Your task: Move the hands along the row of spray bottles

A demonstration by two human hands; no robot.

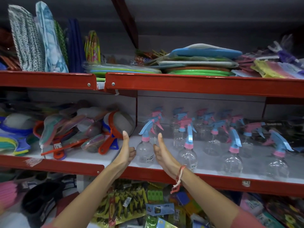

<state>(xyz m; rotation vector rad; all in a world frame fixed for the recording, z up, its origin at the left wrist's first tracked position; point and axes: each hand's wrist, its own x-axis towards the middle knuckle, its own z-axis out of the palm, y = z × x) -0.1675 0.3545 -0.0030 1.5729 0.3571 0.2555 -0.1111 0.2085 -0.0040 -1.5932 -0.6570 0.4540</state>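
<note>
No lettering can be read anywhere. Small white barcode stickers sit on the clear spray bottle (pixel 145 151) between the hands and on the bottle next to it (pixel 188 157), and a white price tag (pixel 127 202) lies on the yellow packets below, but their print is too blurred to make out.

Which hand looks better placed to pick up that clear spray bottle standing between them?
Probably the left hand: its curled fingers already reach the side of the spray bottle. The right hand lies close beside it, fingers straighter.
</note>
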